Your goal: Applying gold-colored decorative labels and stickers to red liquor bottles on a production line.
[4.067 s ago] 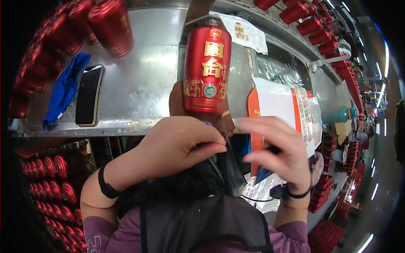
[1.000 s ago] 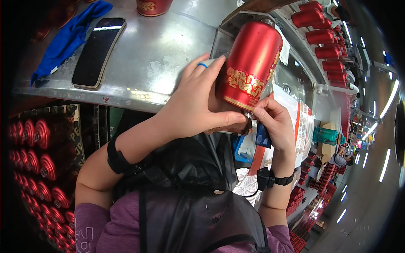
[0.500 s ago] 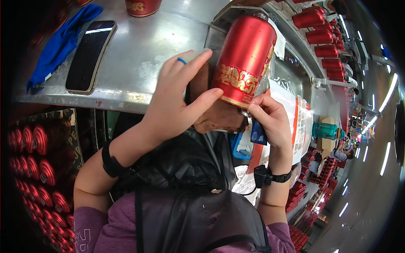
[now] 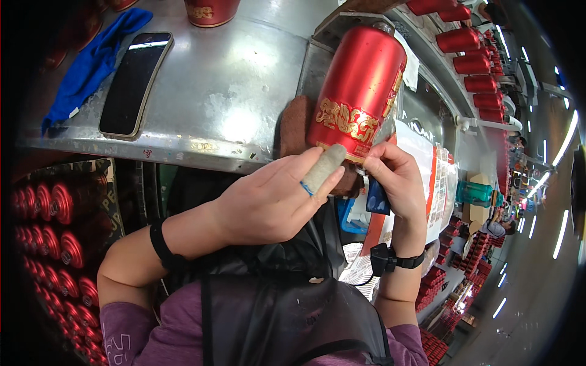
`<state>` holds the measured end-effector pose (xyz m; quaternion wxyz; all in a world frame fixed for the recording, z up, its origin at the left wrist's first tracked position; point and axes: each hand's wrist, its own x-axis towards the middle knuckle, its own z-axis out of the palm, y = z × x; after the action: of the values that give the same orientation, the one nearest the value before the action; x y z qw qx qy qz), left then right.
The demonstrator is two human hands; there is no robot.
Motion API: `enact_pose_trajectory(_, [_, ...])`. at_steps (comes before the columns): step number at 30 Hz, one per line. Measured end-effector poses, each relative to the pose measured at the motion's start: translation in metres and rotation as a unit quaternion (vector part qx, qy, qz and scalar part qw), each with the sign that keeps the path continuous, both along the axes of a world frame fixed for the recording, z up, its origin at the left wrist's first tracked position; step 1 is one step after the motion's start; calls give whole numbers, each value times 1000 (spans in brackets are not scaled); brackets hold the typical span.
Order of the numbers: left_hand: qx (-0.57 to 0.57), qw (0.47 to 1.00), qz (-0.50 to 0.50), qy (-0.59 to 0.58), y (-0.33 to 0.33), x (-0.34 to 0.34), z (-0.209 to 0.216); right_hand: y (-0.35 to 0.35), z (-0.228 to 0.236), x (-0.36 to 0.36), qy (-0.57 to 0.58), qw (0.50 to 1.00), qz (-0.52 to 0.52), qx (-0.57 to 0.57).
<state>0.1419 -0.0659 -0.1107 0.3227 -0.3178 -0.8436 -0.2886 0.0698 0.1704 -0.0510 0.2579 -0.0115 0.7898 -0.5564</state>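
Nearest to us, our dark apron [image 4: 287,323] lies over a purple sleeve [image 4: 128,338], and both forearms rise from the lower edge, each with a black band at the wrist. Our left hand [image 4: 268,204] lies palm down with its fingers stretched out and loosely spread; a pale fabric cot [image 4: 323,168] with a blue ring at its base covers one finger, and that fingertip presses against the lower rim of the red bottle [image 4: 357,94]. Our right hand [image 4: 394,180] is curled shut around a small dark blue object [image 4: 376,198], pinched between thumb and fingers just beside the bottle's base; we cannot tell what the object is.

The red bottle, cylindrical with gold ornament near its foot, leans tilted at the front edge of the metal table [image 4: 226,104], its base toward us over a brown pad [image 4: 296,125].

Farther out on the table, a dark phone [image 4: 135,82] lies flat with a blue cloth [image 4: 91,64] beside it on the left. Another red container [image 4: 210,12] stands at the far edge. Rows of red bottles [image 4: 473,52] run away on the right, and more are stacked below the table on the left [image 4: 58,226].
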Motion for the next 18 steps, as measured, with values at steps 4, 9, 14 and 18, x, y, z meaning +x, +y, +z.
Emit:
enact_pose_trajectory(4, [32, 995, -8, -95, -12, 2, 2, 1, 0, -2, -8, 1000, 6, -8])
enact_pose_trajectory(9, [60, 984, -10, -170, -26, 6, 0, 0, 0, -4, -11, 1000, 10, -17])
enact_pose_trajectory(14, [61, 992, -29, -106, -22, -1, 3, -4, 0, -3, -16, 1000, 3, -19])
enact_pose_trajectory(18, [19, 997, -47, -50, -10, -9, 7, -6, -3, -4, 25, 1000, 18, 4])
